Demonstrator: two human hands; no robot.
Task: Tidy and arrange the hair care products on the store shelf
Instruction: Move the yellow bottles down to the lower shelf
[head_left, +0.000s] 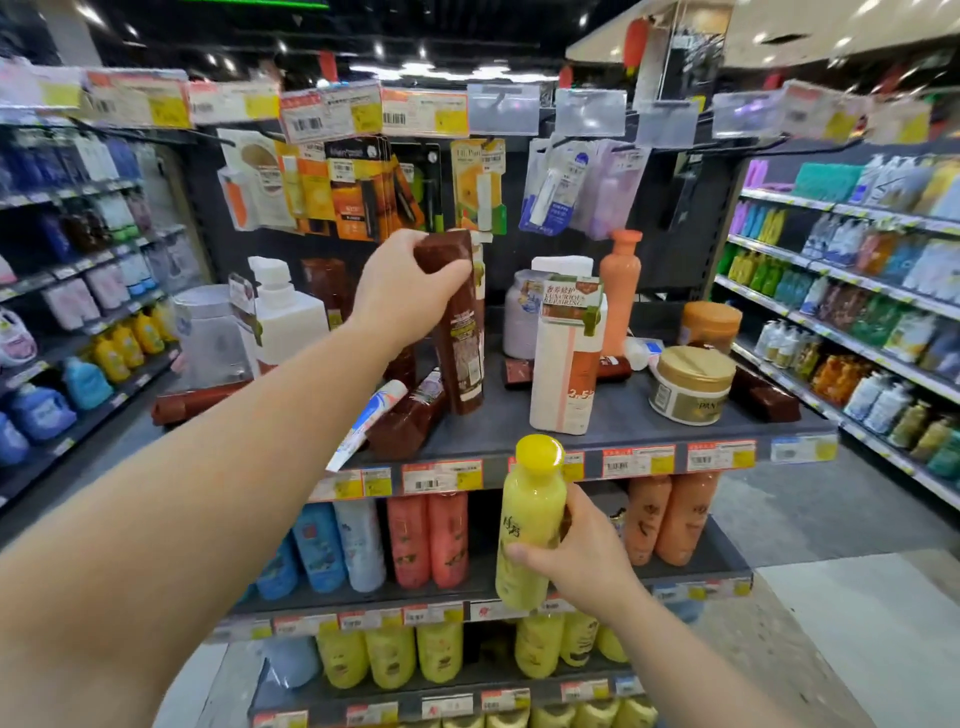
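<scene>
My left hand (402, 288) grips the cap end of a tall brown bottle (460, 343) that stands upright on the grey top shelf (634, 415). My right hand (576, 556) holds a yellow bottle (527, 519) upright in front of the shelf's price strip. On the top shelf stand a white and orange refill pack (566, 364), a tall orange bottle (621, 288), a gold-lidded jar (691, 384) and a white pump bottle (285, 306). More brown bottles (405, 415) and a toothpaste tube (369, 421) lie on their sides there.
Lower shelves hold blue, white, red and orange bottles (431, 540), with yellow bottles (389, 654) beneath. Hanging card packs (363, 187) fill the pegs above the top shelf. Stocked aisle shelves run along the left (83, 332) and right (857, 322), with open floor between.
</scene>
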